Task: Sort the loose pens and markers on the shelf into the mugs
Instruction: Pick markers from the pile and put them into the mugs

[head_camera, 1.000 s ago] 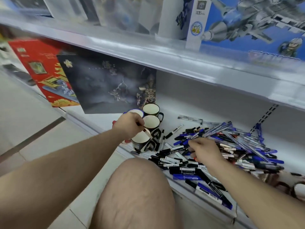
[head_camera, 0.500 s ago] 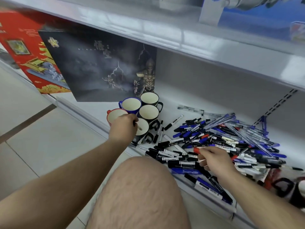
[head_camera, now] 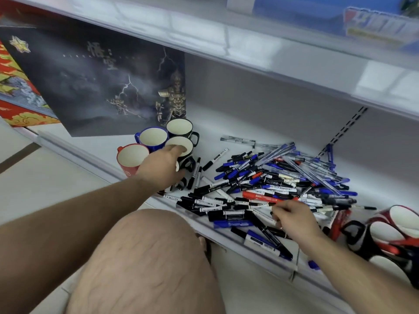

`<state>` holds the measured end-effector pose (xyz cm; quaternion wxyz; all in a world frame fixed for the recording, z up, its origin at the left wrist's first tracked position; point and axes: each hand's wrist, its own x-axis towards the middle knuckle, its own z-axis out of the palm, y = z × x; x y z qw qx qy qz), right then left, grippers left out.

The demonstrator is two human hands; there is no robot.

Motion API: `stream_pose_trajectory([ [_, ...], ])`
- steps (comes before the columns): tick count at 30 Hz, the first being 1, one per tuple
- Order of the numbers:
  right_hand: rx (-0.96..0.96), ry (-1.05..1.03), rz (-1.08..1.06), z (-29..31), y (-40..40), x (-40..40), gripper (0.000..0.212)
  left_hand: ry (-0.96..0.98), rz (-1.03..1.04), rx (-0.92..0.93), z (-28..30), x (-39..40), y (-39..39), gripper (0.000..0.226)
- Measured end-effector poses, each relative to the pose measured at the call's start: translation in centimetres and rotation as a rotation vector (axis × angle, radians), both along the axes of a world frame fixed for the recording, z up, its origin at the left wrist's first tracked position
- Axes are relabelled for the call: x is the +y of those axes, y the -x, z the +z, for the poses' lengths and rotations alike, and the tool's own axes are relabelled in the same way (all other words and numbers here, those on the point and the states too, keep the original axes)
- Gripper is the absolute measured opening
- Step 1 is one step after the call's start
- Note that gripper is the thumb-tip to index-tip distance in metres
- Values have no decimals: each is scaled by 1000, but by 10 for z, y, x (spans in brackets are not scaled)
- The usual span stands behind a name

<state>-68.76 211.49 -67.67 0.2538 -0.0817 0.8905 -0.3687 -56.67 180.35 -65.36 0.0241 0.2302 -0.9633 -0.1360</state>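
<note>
White-barrelled pen [head_camera: 260,206], thin, pinched at the fingertips of the right hand [head_camera: 292,219]; long axis runs leftward from those fingers over the pen pile [head_camera: 278,184]. Mugs [head_camera: 156,143] lie further left, past the pile. Left hand [head_camera: 162,165] is nearer them, fingers extended over a black mug's rim [head_camera: 189,145]; anything beneath them is hidden. Far-right mugs blurred.
</note>
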Motion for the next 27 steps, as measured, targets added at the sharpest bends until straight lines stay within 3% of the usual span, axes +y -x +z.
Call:
stream_pose_trajectory([
  [3, 105, -216, 279, -10, 5, 4, 7, 9, -162, -51, 27, 17, 26, 51],
  [7, 218, -537, 580, -34, 11, 11, 34, 196, -517, -251, 51, 53, 61, 47],
  [11, 322, -634, 724, -55, 18, 19, 65, 293, -760, -401, 58, 85, 88, 43],
  [16, 283, -725, 759, -72, 31, 25, 103, 223, -826, -526, 34, 118, 111, 35],
  [19, 212, -720, 758, -82, 35, 27, 120, 87, -779, -535, 12, 129, 114, 38],
  [27, 247, -708, 805, -92, 40, 21, 118, -186, -636, -502, -13, 130, 122, 41],
])
